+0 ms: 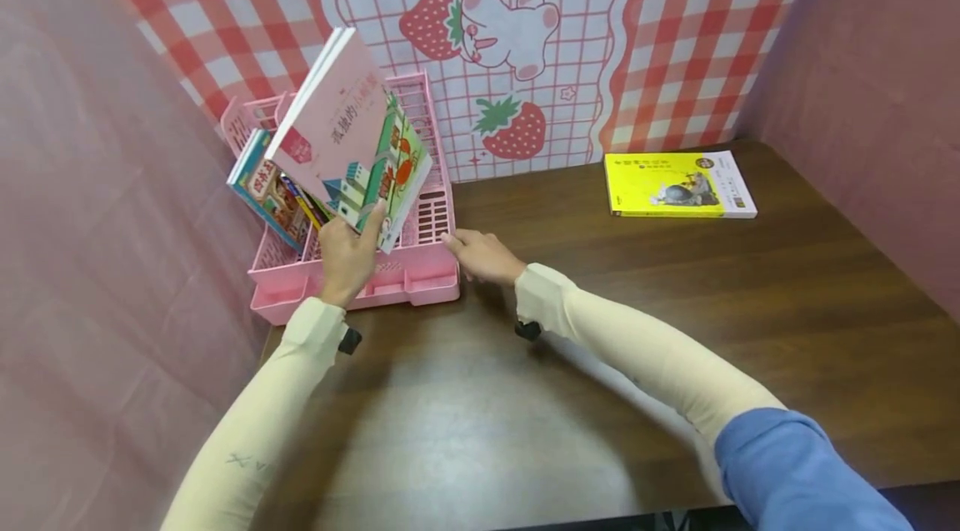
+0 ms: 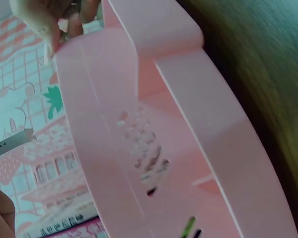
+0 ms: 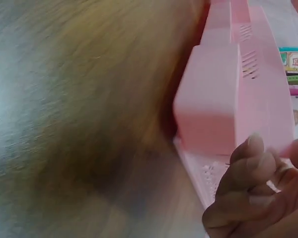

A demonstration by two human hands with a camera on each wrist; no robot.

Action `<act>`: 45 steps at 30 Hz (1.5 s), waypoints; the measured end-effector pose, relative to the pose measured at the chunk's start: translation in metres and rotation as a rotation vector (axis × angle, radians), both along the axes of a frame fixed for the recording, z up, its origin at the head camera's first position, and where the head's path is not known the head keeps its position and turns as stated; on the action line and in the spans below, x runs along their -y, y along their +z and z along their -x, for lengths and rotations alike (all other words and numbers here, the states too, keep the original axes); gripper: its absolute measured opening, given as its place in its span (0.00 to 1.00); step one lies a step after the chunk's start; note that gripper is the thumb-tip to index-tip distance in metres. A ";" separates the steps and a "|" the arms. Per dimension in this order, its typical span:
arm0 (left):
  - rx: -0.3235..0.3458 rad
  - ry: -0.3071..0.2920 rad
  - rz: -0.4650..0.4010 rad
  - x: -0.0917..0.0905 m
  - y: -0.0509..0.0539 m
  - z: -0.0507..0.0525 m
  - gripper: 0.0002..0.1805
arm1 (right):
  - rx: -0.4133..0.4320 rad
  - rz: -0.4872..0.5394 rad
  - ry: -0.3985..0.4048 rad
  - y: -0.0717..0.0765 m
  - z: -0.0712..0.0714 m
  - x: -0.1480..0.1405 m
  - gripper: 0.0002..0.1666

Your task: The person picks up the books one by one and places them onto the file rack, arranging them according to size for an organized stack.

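Observation:
My left hand (image 1: 349, 260) grips the lower edge of a pink picture book (image 1: 337, 122), its thumb on the illustrated cover. The book leans over a pink plastic book rack (image 1: 435, 268); two white page edges show along its upper left side. In the left wrist view only the book's narrow spine end (image 2: 12, 143) shows, by the fingers. At the rack's front right corner, my right hand (image 1: 483, 256) pinches the rim between thumb and curled fingers (image 3: 238, 198). A blue-edged book (image 1: 273, 197) stands in the rack's left part with other thin books, partly hidden behind the pink one.
A yellow book (image 1: 671, 185) lies flat at the back right of the brown wooden table (image 1: 570, 398). Behind stands a red-checked strawberry cloth (image 1: 517, 31). Pink curtains (image 1: 862, 81) close off both sides. Small open compartments run along the rack's front.

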State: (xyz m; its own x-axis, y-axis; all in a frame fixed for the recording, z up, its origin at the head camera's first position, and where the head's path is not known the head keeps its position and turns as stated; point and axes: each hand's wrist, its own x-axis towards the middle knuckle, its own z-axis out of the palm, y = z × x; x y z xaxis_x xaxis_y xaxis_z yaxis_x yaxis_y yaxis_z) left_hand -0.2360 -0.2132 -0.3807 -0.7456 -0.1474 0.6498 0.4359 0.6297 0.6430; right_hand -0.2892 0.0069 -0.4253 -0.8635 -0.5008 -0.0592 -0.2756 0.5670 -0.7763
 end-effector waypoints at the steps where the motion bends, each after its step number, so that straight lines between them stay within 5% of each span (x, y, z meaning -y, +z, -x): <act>1: -0.004 0.013 0.002 0.002 0.000 0.000 0.20 | 0.019 -0.003 -0.013 0.001 0.000 0.002 0.28; 9: 0.023 0.150 -0.034 0.022 -0.005 -0.002 0.22 | 0.192 0.034 -0.036 0.013 -0.007 0.008 0.24; 18: -0.048 0.233 0.008 0.036 -0.008 0.000 0.21 | 0.150 0.003 -0.009 0.011 -0.007 0.003 0.30; 23: -0.024 0.248 0.005 0.039 -0.007 0.003 0.21 | 0.122 -0.013 -0.006 0.008 -0.006 0.000 0.31; 31: 0.199 0.289 0.138 0.037 -0.003 0.018 0.29 | 0.132 0.005 -0.028 0.008 -0.007 0.000 0.29; 39: 0.464 0.161 0.225 0.032 0.003 0.038 0.28 | 0.124 0.019 -0.027 0.010 -0.009 -0.001 0.30; 45: 0.564 0.158 0.257 0.027 0.002 0.043 0.23 | 0.139 0.028 -0.024 0.015 -0.007 -0.004 0.33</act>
